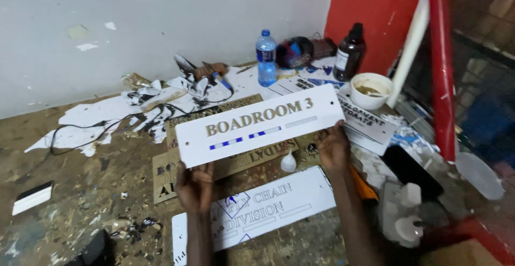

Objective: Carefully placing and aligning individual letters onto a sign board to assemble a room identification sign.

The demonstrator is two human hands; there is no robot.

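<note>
I hold a long white sign plate [300,117] with raised gold letters and a strip of blue and grey blocks, lifted and tilted above the workbench. My left hand [195,186] grips its lower left corner. My right hand [332,147] grips its lower right edge. Under it lie a second white sign plate [268,207] with grey letters and brownish cut-out letter sheets [163,176]. A small white squeeze bottle [288,162] lies just below the held plate.
A water bottle [266,57], a dark brown bottle [349,53] and a white bowl [371,90] stand at the back. A black cable [96,128] and torn paper scraps [155,97] lie at the left. A red post [442,62] rises at the right.
</note>
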